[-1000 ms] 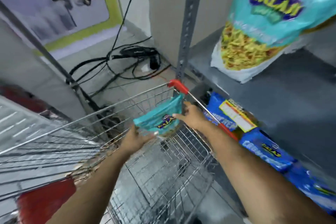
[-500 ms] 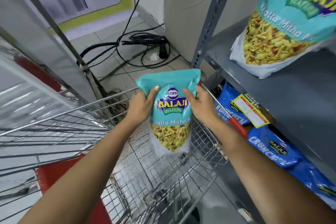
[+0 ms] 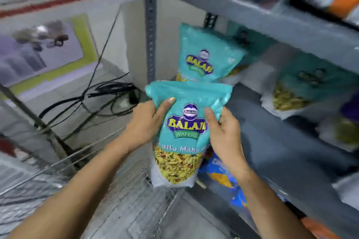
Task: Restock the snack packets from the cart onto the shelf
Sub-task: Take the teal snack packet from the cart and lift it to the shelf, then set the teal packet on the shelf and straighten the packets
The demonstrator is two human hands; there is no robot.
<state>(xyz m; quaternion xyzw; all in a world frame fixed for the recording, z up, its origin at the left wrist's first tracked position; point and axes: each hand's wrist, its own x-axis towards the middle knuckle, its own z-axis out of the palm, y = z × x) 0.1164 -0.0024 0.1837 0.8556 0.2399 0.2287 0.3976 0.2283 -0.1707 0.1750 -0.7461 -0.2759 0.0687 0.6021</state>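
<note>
The teal packet (image 3: 182, 134) has come up out of the cart (image 3: 124, 196) in the last second: it was low inside the wire basket, then lifted clear above the rim, and now it hangs in front of the grey shelf (image 3: 287, 141), at the level of the middle board. I take that to mean the pick is done and the carry nearly so; what remains is to set it down. The left hand (image 3: 145, 122) clasps its left edge and the right hand (image 3: 221, 132) its right edge, each grip pinching the film with the thumb on the printed face and the fingers behind. The packet stands upright, its long axis vertical, sealed top up and far, clear bottom down over the cart's right side, label turned toward the person. Just beyond it a matching packet (image 3: 202, 58) stands on the shelf, and another (image 3: 303, 93) sits farther right, so a spot near those looks likely.
</note>
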